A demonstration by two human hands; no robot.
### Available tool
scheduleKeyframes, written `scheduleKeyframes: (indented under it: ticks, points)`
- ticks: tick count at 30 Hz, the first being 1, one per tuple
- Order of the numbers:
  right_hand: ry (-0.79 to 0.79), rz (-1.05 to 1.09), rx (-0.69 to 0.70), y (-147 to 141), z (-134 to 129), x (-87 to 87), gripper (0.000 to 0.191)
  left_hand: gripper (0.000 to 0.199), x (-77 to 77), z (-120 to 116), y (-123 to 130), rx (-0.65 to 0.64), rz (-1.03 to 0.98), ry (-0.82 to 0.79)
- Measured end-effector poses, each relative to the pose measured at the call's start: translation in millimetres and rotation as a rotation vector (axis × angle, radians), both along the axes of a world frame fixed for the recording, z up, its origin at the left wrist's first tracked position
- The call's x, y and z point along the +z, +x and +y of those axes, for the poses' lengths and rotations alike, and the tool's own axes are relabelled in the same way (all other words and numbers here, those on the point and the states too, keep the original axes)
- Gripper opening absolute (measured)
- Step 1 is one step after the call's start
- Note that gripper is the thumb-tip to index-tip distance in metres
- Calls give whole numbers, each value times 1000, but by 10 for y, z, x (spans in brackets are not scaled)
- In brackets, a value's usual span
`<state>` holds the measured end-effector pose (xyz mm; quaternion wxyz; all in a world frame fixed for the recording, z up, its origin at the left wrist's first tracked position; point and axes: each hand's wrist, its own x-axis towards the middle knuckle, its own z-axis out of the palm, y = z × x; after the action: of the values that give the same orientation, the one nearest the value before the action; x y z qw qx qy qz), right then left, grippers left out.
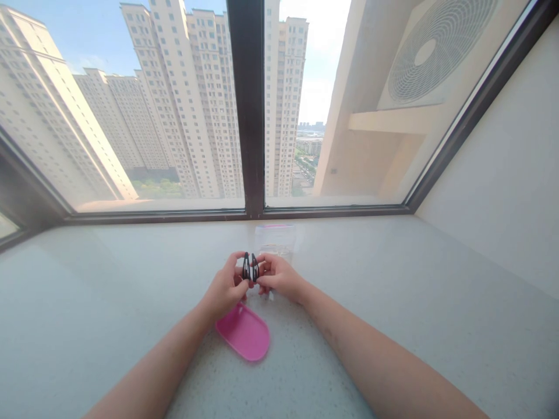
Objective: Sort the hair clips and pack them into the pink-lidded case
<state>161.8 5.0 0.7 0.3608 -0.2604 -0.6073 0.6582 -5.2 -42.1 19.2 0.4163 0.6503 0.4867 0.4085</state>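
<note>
Two black snap hair clips stand upright side by side between my hands, a small gap between them. My left hand (229, 284) pinches the left hair clip (246, 266) between thumb and fingers. The right hair clip (255, 268) is held by the fingers of my right hand (278, 276). Just below my left hand, a pink oblong tray (245, 334) with a raised rim lies on the pale speckled sill, its upper end partly behind that hand. Behind my right hand lies a clear zip bag (275, 235), its lower part hidden; what is inside is too faint to name.
The light speckled window sill (109, 302) spreads around my hands. Beyond it rises a window with a dark frame and middle post (251, 116). A white wall (498, 192) bounds the right side. Tall buildings and an air-conditioner fan unit are outside the glass.
</note>
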Motion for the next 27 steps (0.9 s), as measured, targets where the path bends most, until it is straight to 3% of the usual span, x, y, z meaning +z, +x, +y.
scheduleKeyframes:
  ticks: [18,27]
  points:
    - [13,-26,-10,-4,-9,11,35,44,39,-33,26,15,14,1]
    - [-23,-21,-36,-13,-7,19,23,43,15,-20,14,23,-26,-17]
